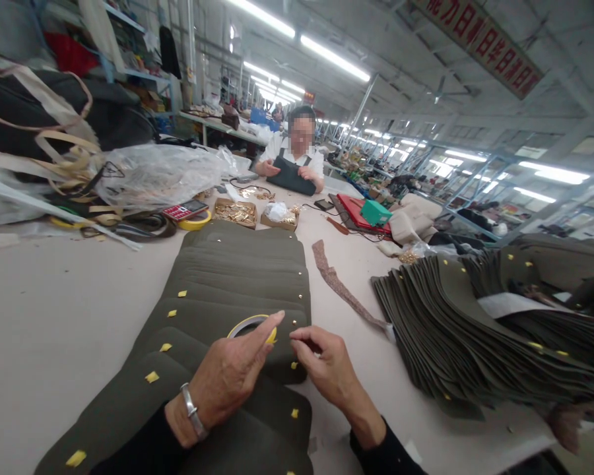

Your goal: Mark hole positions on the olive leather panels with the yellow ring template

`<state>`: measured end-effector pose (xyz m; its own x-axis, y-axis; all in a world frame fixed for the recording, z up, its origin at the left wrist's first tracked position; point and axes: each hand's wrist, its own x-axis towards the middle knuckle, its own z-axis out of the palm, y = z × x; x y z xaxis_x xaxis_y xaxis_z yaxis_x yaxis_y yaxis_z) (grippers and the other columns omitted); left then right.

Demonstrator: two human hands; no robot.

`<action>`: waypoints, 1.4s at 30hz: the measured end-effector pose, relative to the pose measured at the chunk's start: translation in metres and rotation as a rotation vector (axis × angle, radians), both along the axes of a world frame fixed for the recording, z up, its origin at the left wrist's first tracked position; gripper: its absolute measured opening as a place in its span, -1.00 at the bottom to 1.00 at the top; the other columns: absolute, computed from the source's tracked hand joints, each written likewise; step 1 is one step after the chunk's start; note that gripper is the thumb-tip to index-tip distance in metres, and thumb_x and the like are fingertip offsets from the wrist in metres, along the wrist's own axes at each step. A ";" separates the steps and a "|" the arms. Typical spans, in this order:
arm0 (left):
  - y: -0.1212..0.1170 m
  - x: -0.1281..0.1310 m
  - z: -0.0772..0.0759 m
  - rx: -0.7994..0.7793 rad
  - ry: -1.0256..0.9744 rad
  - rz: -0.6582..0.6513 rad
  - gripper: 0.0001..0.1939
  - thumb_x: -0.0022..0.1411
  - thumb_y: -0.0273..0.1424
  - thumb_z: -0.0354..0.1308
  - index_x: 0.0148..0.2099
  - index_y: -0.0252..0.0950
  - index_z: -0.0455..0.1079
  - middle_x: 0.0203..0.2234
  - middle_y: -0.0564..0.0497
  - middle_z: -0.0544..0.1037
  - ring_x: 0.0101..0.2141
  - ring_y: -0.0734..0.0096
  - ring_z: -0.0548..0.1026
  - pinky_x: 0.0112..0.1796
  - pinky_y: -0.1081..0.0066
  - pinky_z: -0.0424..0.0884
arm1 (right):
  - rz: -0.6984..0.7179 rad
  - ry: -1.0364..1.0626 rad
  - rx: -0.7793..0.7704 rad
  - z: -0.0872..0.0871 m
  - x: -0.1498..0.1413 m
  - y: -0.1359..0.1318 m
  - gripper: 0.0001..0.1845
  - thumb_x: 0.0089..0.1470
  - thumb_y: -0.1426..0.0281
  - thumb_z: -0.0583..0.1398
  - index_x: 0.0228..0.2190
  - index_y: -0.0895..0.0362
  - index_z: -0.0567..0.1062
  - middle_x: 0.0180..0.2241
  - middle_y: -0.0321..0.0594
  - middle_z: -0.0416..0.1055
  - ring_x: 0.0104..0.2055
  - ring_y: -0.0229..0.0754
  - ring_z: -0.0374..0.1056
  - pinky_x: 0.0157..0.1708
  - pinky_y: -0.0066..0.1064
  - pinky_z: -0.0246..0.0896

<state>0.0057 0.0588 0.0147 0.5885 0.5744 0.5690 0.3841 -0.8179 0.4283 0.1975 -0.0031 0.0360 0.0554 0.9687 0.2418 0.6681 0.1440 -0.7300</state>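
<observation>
My left hand (232,373) is wrapped round a yellow roll of tape (250,324), thumb stretched over its rim. My right hand (327,366) pinches at the tape's end just right of the roll; what its fingertips hold is too small to make out. Both hands hover over a long overlapped row of olive green fabric pieces (228,297) that runs away from me down the table. Small yellow tape squares (152,377) and brass studs mark the pieces. A metal bracelet sits on my left wrist.
A fanned stack of olive pieces (475,323) lies at right. A brown patterned strip (336,284) lies between the two piles. Boxes of brass hardware (235,212), a red calculator (184,210), plastic bags and straps crowd the far left. Another person (293,158) works across the table.
</observation>
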 end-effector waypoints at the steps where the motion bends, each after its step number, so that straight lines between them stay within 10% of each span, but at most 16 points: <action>1: -0.001 0.000 0.000 -0.002 0.011 0.010 -0.55 0.39 -0.40 -0.10 0.29 -0.25 0.04 -0.12 -0.03 0.60 -0.23 0.41 0.60 -0.27 0.51 0.50 | 0.024 0.020 0.075 0.002 -0.003 0.000 -0.83 0.10 0.48 0.14 -0.30 0.15 0.55 -0.39 -0.22 0.52 -0.41 -0.27 0.37 -0.37 -0.49 0.25; 10: -0.008 0.005 -0.007 0.091 0.095 0.030 -0.58 0.40 -0.38 -0.18 0.27 -0.31 0.03 -0.35 0.00 0.63 -0.49 0.39 0.57 -0.47 0.46 0.46 | 0.249 -0.171 0.318 0.001 -0.013 0.002 -0.81 0.11 0.60 0.08 -0.31 0.17 0.47 -0.38 -0.15 0.48 -0.30 -0.19 0.39 -0.25 -0.40 0.29; 21: 0.001 0.013 -0.006 0.232 -0.078 -0.026 -0.73 0.35 -0.50 -0.18 -0.20 -0.20 0.35 -0.55 0.10 0.51 -0.55 0.52 0.50 -0.50 0.64 0.40 | 0.018 -0.229 0.655 -0.029 -0.018 0.014 -0.80 -0.10 0.60 0.05 -0.53 0.12 0.42 -0.65 -0.31 0.37 -0.63 -0.31 0.30 -0.60 -0.52 0.14; 28: -0.009 0.019 -0.002 0.256 -0.111 0.001 -0.72 0.33 -0.55 -0.14 -0.36 -0.25 0.31 -0.59 0.08 0.42 -0.57 0.53 0.42 -0.49 0.58 0.34 | -0.244 0.414 -0.087 -0.022 -0.017 0.017 -0.87 -0.06 0.39 0.18 -0.55 0.18 0.46 -0.68 -0.32 0.40 -0.70 -0.30 0.31 -0.69 -0.55 0.17; 32: -0.010 0.023 -0.006 0.133 0.144 0.079 -0.79 0.33 -0.55 -0.09 -0.28 -0.25 0.34 -0.49 0.04 0.48 -0.46 0.41 0.45 -0.41 0.45 0.37 | -0.283 0.632 -0.233 -0.020 0.012 0.029 -0.69 -0.13 0.20 0.29 -0.48 0.23 0.51 -0.67 -0.31 0.40 -0.67 -0.30 0.32 -0.64 -0.50 0.28; 42: -0.007 0.029 -0.007 -0.116 0.555 0.075 -0.83 0.29 -0.57 -0.02 -0.21 -0.25 0.36 -0.29 -0.01 0.49 -0.26 0.25 0.41 -0.27 0.30 0.40 | -0.151 0.110 -0.211 -0.026 0.020 0.043 -0.81 0.04 0.40 0.15 -0.50 0.18 0.55 -0.61 -0.29 0.42 -0.58 -0.28 0.33 -0.56 -0.50 0.23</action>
<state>0.0351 0.0517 0.0073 0.7363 0.6664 0.1171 0.6325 -0.7394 0.2308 0.2172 0.0403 0.0101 0.2180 0.9757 0.0205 0.5855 -0.1139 -0.8026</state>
